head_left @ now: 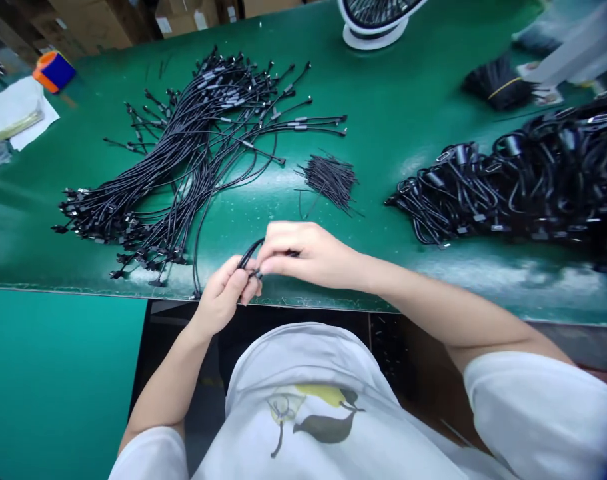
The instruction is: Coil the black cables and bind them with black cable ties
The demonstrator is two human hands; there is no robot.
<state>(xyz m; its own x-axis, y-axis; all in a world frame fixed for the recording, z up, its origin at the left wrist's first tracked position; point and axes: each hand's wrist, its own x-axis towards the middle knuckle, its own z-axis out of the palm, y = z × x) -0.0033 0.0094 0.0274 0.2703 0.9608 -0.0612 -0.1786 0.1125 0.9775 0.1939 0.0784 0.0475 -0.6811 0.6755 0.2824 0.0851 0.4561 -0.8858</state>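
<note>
A black cable (pixel 250 252), bent into a loop, is held between my two hands just above the front edge of the green table. My left hand (pixel 227 288) is closed on the cable, thumb pressed against the fingers. From the right, my right hand (pixel 308 253) pinches the same cable close to the left fingertips; part of the cable is hidden behind its fingers. Beyond my hands lies a small pile of short black ties (pixel 330 181). To the left spreads a large bundle of straight black cables (pixel 183 143) with connectors at their ends.
On the right is a long heap of coiled black cables (pixel 523 180). Behind it lies a banded bunch of black ties (pixel 500 83). A white fan (pixel 376 33) stands at the back. An orange and blue tape roll (pixel 53 71) and white paper (pixel 26 110) sit far left.
</note>
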